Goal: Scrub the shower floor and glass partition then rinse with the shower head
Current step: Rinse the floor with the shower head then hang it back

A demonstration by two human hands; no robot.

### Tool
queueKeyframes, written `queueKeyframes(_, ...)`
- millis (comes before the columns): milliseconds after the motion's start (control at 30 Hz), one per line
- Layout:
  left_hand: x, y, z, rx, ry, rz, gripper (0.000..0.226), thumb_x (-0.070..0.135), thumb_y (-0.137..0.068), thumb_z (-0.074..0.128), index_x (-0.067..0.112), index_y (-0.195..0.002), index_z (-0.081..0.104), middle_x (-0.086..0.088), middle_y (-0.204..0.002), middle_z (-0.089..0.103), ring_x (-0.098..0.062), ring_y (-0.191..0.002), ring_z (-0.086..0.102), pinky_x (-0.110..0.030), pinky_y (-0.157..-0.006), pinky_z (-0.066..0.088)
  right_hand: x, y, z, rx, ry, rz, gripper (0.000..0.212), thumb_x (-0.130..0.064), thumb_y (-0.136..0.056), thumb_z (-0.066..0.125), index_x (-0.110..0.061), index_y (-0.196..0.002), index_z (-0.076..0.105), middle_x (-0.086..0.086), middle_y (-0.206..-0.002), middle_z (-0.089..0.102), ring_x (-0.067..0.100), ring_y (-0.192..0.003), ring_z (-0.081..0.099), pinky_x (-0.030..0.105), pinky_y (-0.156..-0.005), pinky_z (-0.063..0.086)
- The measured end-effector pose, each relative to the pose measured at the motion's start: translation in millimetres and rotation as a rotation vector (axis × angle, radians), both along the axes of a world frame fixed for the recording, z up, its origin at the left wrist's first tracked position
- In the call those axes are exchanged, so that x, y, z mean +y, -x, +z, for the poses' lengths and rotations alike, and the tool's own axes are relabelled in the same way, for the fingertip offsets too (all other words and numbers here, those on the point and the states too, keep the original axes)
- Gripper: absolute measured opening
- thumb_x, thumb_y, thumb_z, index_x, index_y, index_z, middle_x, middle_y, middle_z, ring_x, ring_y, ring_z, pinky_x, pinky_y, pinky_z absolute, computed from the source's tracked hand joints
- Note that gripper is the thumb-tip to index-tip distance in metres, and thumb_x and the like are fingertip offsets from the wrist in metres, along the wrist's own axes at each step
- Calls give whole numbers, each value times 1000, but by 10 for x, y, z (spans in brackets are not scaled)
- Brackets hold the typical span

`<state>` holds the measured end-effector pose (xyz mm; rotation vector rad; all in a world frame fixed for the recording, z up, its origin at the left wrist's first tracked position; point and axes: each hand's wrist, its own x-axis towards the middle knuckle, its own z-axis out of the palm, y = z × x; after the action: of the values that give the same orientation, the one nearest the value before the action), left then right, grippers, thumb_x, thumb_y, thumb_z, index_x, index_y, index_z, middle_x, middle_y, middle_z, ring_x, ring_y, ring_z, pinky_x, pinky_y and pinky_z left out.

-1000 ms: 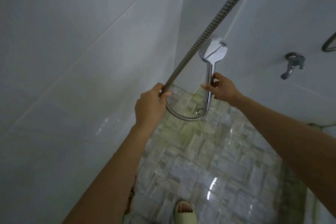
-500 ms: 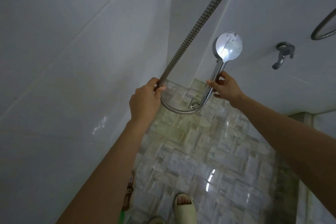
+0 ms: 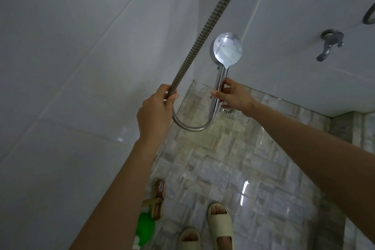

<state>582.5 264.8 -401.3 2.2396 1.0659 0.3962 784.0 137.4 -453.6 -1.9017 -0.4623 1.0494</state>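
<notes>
Gripping the shower head by its chrome handle, my right hand had its fingers pinched around the stem, the spray face turned away toward the white wall, probably to keep any spray off me. My left hand was curled shut on the metal hose, apparently taking up slack so the loop hung free above the shower floor. No water showed; by my judgement rinsing was about to start.
</notes>
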Motion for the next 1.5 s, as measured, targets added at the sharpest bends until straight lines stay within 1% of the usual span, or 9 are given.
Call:
queueKeyframes(133,-26,248,-13,-3,-12,-8,26,44,-99,53,25,-112,65,4,-99,75,-19,-86,72,-40,-70,58,59,248,31,-9,33,77,35,-31,-88,69,-17,-115,52,9,-106,71,30,-101,66,38,-79,55)
queueKeyframes(333,-133,539,13,11,14,-29,28,45,-98,53,25,-114,66,3,-101,75,-19,-89,71,-42,-72,59,165,531,146,-126,79,202,31,-29,-86,70,-17,-108,52,16,-105,68,24,-82,61,44,-76,56)
queueKeyframes(500,-155,693,67,21,21,-19,27,44,-98,54,26,-116,65,3,-103,74,-19,-90,70,-38,-74,57,195,668,238,-230,121,257,41,-36,-85,70,-13,-114,53,16,-104,68,34,-87,67,49,-74,58)
queueKeyframes(567,-129,751,95,8,20,-2,26,43,-98,55,26,-114,66,3,-102,75,-19,-90,70,-39,-74,58,196,700,252,-212,113,230,38,-35,-85,70,-15,-112,52,18,-105,67,29,-83,65,48,-74,58)
queueKeyframes(667,-75,830,130,-15,17,18,25,42,-98,56,25,-114,66,2,-101,75,-21,-89,71,-43,-74,59,184,743,257,-181,105,164,34,-35,-85,71,-22,-109,50,13,-102,69,31,-90,68,45,-76,59)
queueKeyframes(833,3,936,189,-33,6,52,23,40,-99,56,25,-114,67,2,-101,74,-20,-87,70,-43,-72,59,156,809,264,-122,87,88,40,-34,-85,71,-15,-113,51,12,-102,69,30,-92,69,46,-80,58)
queueKeyframes(967,56,999,224,-53,-4,64,21,35,-99,58,21,-112,67,1,-102,75,-21,-88,71,-42,-71,59,147,881,305,-101,53,95,40,-36,-85,70,-17,-116,51,8,-102,70,26,-92,69,40,-79,59)
queueKeyframes(1300,57,1179,318,-52,-70,34,23,36,-99,58,21,-113,68,2,-98,75,-22,-85,71,-41,-70,58,143,1273,352,10,-23,142,44,-30,-87,69,-14,-123,50,7,-107,70,26,-102,66,42,-86,57)
queueKeyframes(1500,-2,1293,315,-48,-76,-5,24,37,-100,57,21,-114,67,1,-99,75,-21,-84,70,-42,-69,59,31,1649,149,115,-29,77,42,-34,-86,70,-17,-120,51,8,-105,71,25,-97,68,39,-81,58)
